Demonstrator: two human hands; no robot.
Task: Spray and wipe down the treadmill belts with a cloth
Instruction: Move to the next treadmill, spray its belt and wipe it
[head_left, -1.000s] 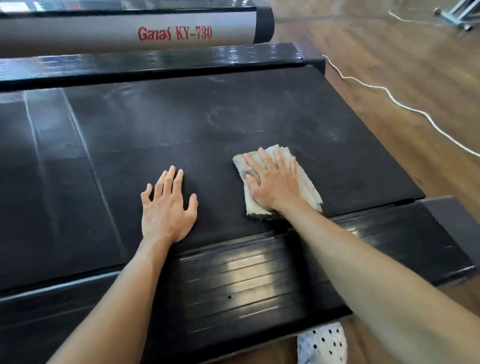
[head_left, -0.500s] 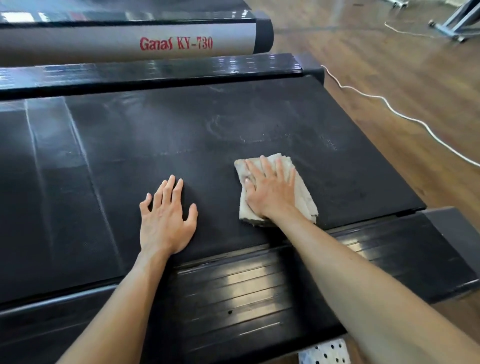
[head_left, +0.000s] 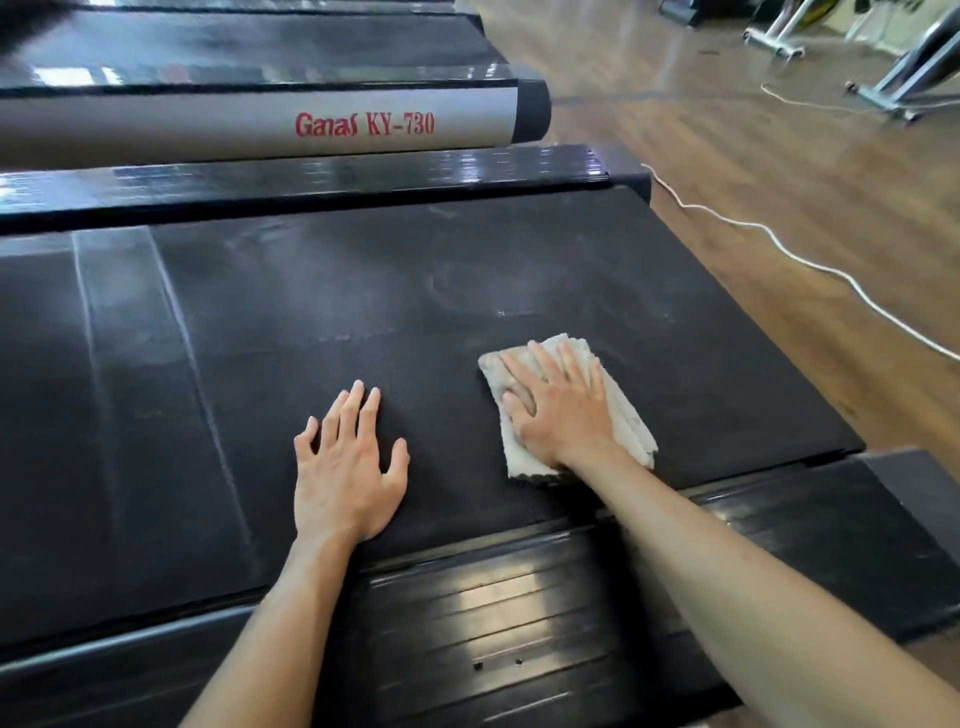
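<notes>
Belt matt textured rubber; cloth nubby terry; floor glossy wood.

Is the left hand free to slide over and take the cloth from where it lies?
Probably yes. The left hand lies flat and empty on the belt, with only bare belt between it and the cloth. The right hand presses on the cloth, so it would have to lift first.
</notes>
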